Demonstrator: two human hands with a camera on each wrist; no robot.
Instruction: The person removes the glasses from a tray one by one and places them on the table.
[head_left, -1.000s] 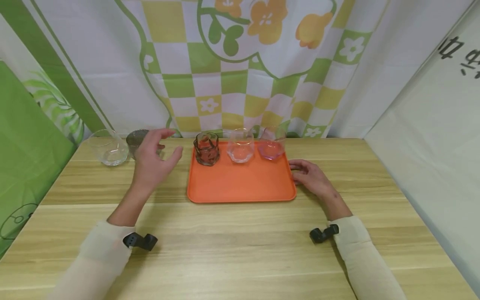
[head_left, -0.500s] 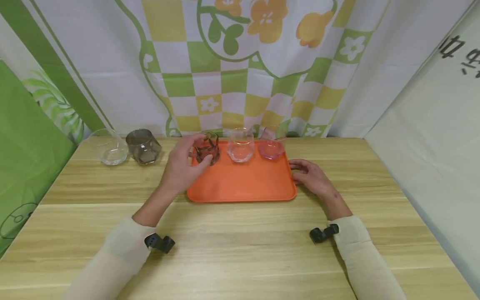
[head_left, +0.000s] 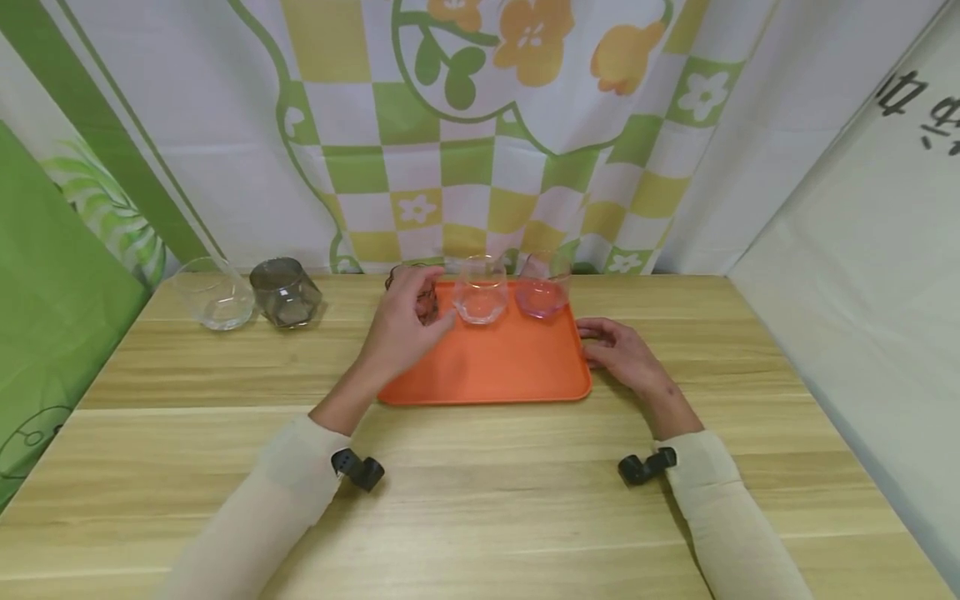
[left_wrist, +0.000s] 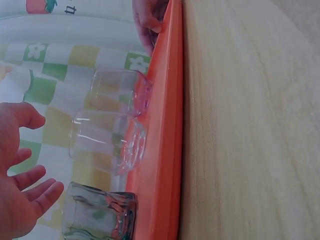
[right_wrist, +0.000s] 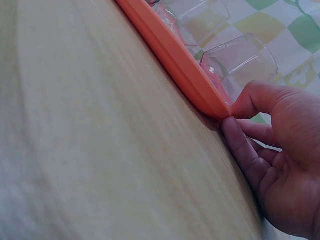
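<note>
On the pale wooden table, the right hand pinches an orange rectangular plastic tray, probably stiff, best rim-held, the left hand splayed.

Soft, even light fills the head view, with a pale sheen on the tabletop and a faint shadow below the left hand. Both wrist views are dimmer and cooler; left of the right hand, the tabletop blurs.

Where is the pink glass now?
In the head view, the pink glass stands on the orange tray, in its back right corner, beside a clear glass.
</note>
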